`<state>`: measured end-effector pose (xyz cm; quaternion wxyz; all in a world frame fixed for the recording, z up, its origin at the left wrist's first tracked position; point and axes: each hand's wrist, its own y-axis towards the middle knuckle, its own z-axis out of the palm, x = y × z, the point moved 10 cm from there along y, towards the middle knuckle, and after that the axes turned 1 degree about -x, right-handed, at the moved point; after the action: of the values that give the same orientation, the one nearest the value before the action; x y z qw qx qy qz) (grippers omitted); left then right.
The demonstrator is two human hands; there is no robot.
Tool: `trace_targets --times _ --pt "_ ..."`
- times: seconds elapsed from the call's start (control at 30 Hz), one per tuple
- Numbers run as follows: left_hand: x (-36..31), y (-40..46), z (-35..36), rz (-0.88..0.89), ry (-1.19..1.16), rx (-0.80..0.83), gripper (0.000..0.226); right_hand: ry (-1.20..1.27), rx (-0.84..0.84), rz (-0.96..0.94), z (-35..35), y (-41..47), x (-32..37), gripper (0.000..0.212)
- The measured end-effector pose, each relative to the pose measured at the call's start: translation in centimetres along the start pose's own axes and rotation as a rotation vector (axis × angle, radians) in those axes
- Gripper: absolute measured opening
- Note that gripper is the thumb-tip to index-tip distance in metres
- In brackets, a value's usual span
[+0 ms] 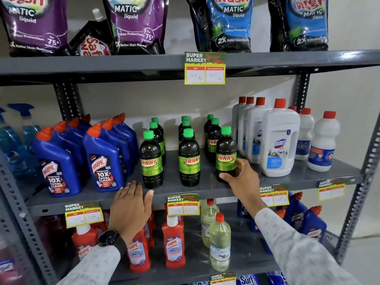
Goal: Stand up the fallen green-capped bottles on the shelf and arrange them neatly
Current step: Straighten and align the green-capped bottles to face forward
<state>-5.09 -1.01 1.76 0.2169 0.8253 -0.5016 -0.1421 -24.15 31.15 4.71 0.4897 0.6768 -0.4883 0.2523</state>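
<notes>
Several dark green-capped Sunny bottles stand upright in three rows on the grey middle shelf (205, 191). The front left bottle (151, 161) and front middle bottle (189, 159) stand free. My right hand (241, 177) wraps the base of the front right bottle (226, 153), thumb across its front. My left hand (131, 204) rests flat on the shelf's front edge just below the front left bottle, fingers apart and holding nothing. No green-capped bottle lies on its side in view.
Blue Harpic bottles (102, 161) crowd the left of the same shelf, white red-capped Domex bottles (279, 142) the right. Detergent pouches (135, 23) fill the shelf above. Red Harpic bottles (173, 241) and pale bottles (220, 243) stand below. Price tags (183, 204) hang on the edges.
</notes>
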Motion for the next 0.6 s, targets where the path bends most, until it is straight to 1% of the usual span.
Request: trace_targets --times 0.23,0.33,0.4,0.47,0.5,0.6 --pt "0.0 0.0 -0.2 -0.003 0.000 -0.007 0.075 -0.004 -0.006 -0.007 0.0 -0.2 0.1 0.071" --pt "0.0 -0.1 -0.1 -0.006 0.001 -0.006 0.075 -0.008 0.002 -0.019 0.1 -0.3 0.2 0.074" --pt "0.1 0.0 -0.1 -0.004 -0.001 -0.008 0.074 0.003 -0.004 -0.033 0.1 -0.5 0.2 0.080" --pt "0.0 0.0 -0.1 -0.003 -0.002 -0.006 0.074 -0.004 -0.052 -0.029 -0.4 -0.9 -0.1 0.089" --pt "0.0 0.0 -0.1 -0.005 0.001 -0.006 0.074 -0.006 -0.084 -0.021 -0.8 -1.1 -0.3 0.090" --pt "0.1 0.0 -0.1 -0.006 0.003 -0.009 0.074 0.045 -0.153 0.004 -1.6 -2.1 -1.2 0.086"
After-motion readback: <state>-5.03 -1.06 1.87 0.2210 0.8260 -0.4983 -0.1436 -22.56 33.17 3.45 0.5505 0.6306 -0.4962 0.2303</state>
